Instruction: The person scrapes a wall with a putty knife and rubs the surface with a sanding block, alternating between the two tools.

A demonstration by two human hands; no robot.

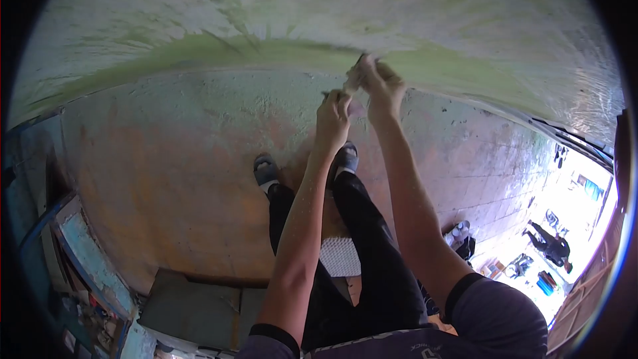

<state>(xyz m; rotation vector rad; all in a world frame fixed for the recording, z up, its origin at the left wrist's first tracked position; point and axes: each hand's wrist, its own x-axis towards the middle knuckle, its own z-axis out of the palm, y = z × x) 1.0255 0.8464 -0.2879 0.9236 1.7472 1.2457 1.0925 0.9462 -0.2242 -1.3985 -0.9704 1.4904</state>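
Observation:
My right hand (384, 90) is raised to the pale green wall surface (279, 50), its fingers closed around a small flat piece with a dark edge (363, 60). Motion blurs that piece, and I cannot tell its kind. Just below and to the left, my left hand (332, 119) has its fingers curled in a pinch. A thin pinkish flat piece (357, 108) sticks out beside those fingers, towards my right wrist. Dark streaks and rough, whitish patches mark the surface above both hands.
My feet in grey slippers (266, 169) stand apart far below. A white textured pad (340, 256) shows between my legs. Dark green boxes (189, 309) are at the lower left, near a worn turquoise frame (93, 252). Through a bright opening at right, a person (550, 247) in dark clothes appears.

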